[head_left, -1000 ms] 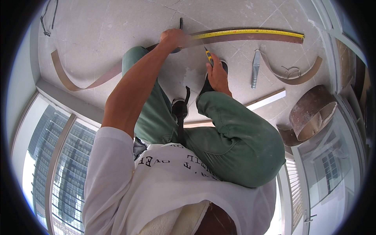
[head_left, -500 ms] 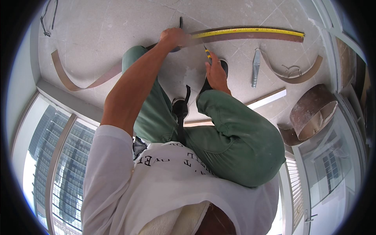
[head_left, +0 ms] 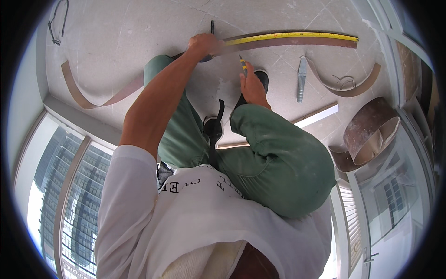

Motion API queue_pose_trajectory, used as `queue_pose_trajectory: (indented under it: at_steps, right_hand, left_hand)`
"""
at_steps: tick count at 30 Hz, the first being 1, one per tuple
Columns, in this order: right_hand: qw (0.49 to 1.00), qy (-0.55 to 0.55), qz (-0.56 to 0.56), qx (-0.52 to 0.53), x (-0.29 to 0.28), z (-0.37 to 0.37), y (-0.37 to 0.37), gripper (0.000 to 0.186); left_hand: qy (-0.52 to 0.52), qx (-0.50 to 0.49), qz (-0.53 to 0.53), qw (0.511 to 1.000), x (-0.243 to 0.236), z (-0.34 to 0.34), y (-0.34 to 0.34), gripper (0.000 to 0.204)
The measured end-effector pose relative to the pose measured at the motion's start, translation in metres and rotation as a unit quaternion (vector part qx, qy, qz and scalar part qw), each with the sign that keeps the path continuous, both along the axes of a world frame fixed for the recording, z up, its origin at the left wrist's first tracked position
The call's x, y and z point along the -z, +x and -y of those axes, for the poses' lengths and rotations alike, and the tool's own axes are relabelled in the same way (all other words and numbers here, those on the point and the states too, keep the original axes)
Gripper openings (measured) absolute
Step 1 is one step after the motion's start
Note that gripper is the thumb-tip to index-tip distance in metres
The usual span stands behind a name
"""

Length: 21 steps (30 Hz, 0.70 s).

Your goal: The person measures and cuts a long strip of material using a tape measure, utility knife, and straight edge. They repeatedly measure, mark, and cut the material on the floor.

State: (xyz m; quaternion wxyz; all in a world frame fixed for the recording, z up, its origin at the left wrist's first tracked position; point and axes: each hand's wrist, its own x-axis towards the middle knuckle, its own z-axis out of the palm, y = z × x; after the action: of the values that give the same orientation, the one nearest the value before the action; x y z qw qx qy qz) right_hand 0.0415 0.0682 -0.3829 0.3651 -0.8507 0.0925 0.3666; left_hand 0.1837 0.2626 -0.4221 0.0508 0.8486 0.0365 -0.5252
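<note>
My left hand is closed over the near end of a pulled-out yellow tape measure. The tape blade lies along a long brown strip on the floor, with both running off to the right. The tape's case is hidden by the hand, and a short black piece sticks up beyond it. In my right hand is a utility knife with a yellow and grey handle, its tip pointing up toward the strip but apart from it. The strip's left part curls out past my left leg.
Right of my foot lie a grey, blade-shaped tool and a curved brown offcut with thin wire. A wide brown roll stands by the glass door at right. A white-edged piece lies behind my knee; dark wire is far left.
</note>
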Motion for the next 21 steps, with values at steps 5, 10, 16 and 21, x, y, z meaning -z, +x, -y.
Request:
queue_pose_trajectory:
  at_steps: [5, 10, 16, 21]
  right_hand:
    - [0.999, -0.015, -0.032, -0.004, 0.008, 0.005, -0.010, 0.052]
    - [1.000, -0.013, -0.014, -0.014, 0.016, 0.005, -0.015, 0.053]
    - [1.000, -0.006, 0.005, 0.026, 0.007, 0.016, -0.032, 0.051]
    - [0.976, -0.029, 0.129, 0.172, -0.026, 0.037, -0.031, 0.050]
  left_hand:
    - [-0.001, 0.003, -0.011, 1.000, -0.007, 0.001, 0.003, 0.055]
    - [0.015, -0.005, 0.005, 1.000, 0.003, -0.003, -0.004, 0.056]
    - [0.006, 0.010, -0.038, 0.999, -0.005, 0.005, 0.007, 0.058]
    - [0.007, 0.024, -0.032, 0.999, -0.003, 0.004, 0.006, 0.060]
